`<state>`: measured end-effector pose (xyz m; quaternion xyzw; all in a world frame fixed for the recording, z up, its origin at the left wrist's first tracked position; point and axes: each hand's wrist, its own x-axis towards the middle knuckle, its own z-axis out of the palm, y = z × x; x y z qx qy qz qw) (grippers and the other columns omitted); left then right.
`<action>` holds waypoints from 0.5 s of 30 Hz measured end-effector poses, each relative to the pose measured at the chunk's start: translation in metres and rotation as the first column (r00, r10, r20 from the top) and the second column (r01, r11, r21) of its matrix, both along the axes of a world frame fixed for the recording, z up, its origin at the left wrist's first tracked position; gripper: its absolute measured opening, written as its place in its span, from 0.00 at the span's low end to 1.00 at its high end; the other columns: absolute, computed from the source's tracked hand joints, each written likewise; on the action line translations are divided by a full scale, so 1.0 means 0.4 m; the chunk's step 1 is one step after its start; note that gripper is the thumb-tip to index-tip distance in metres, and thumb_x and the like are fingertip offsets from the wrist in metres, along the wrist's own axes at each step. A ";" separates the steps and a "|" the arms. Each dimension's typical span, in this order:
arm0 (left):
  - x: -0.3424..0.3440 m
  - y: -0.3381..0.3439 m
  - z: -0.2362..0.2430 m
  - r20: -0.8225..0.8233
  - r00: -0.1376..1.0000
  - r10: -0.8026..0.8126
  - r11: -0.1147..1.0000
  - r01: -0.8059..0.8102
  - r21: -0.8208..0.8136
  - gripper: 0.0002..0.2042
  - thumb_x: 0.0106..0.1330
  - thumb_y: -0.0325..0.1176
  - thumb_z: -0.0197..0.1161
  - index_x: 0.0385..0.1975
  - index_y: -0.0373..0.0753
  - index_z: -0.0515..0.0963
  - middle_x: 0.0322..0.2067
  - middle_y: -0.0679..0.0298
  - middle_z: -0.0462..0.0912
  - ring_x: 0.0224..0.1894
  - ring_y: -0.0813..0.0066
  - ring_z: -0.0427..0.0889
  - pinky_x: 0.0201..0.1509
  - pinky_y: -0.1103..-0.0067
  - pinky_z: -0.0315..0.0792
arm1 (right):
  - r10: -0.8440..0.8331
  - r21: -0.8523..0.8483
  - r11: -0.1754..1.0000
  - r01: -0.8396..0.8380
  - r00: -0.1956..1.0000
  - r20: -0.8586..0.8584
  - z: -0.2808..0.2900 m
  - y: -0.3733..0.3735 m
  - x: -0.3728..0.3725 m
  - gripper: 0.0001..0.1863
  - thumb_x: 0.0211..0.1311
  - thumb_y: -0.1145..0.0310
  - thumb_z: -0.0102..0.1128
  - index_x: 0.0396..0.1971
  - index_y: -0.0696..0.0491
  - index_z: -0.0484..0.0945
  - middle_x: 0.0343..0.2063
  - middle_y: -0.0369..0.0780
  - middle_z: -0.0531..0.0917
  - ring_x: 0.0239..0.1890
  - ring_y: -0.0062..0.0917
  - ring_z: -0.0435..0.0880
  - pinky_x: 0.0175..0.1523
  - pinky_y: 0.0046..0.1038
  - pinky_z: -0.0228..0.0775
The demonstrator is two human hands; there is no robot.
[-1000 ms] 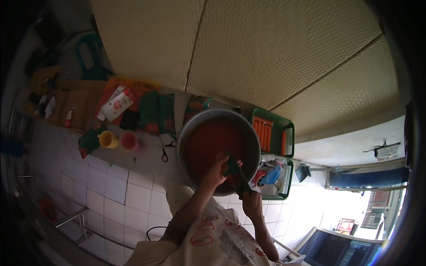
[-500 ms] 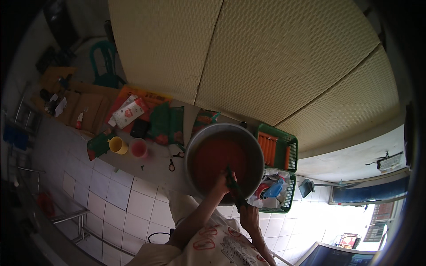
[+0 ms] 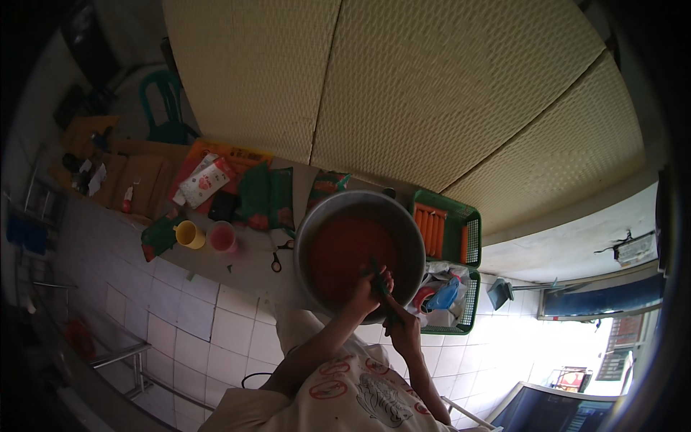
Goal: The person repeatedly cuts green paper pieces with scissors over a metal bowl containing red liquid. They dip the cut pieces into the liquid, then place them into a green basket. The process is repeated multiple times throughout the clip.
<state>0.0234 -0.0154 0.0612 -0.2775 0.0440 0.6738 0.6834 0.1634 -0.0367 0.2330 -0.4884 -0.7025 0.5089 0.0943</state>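
Left hand [image 3: 372,294]: fingers curled, gripping the far part of a slender green pouch [image 3: 392,311] over the near side of the pot; the palm is hidden from this angle. The left forearm rises from the near edge, slanting far and to the right, elbow bent outward to the left.

Right hand [image 3: 404,333]: closed around the pouch's near end, nearer and further right than the left hand, beside the pot's near right rim. The right forearm slants far and to the left. The pouch lies obliquely between both hands, its far end over the pot's contents.

The metal pot [image 3: 412,248] holds orange-red contents [image 3: 345,248]. Left of it, on the counter [image 3: 248,265], lie scissors [image 3: 277,259]; further left stand a pink cup [image 3: 222,237] and a yellow cup [image 3: 190,235]. To the right are two green baskets [image 3: 453,241], the far one containing orange sticks [image 3: 430,229].
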 end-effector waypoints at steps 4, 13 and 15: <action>-0.010 -0.013 0.021 0.050 0.997 0.053 0.999 -0.053 0.003 0.09 0.79 0.37 0.61 0.48 0.40 0.80 0.34 0.63 0.81 0.36 0.69 0.82 0.46 0.71 0.76 | 0.027 0.071 0.997 -0.033 0.997 0.074 -0.041 0.002 0.017 0.31 0.64 0.79 0.50 0.68 0.51 0.81 0.25 0.42 0.87 0.27 0.22 0.87 0.38 0.29 0.79; -0.028 0.003 0.018 -0.065 0.998 0.014 0.998 -0.009 0.069 0.07 0.77 0.32 0.60 0.50 0.41 0.77 0.32 0.64 0.76 0.30 0.72 0.75 0.41 0.70 0.73 | -0.136 -0.473 0.881 -0.016 0.949 -0.286 0.014 0.037 0.021 0.26 0.79 0.65 0.57 0.71 0.58 0.72 0.42 0.45 0.90 0.42 0.33 0.92 0.44 0.33 0.86; -0.038 0.002 0.014 -0.117 0.993 0.007 0.999 -0.003 0.039 0.07 0.77 0.31 0.59 0.50 0.41 0.78 0.31 0.65 0.74 0.29 0.72 0.73 0.42 0.71 0.72 | -0.264 -0.725 0.688 -0.005 0.930 -0.257 0.006 0.078 0.044 0.25 0.81 0.60 0.55 0.69 0.59 0.71 0.47 0.46 0.89 0.46 0.35 0.92 0.45 0.34 0.87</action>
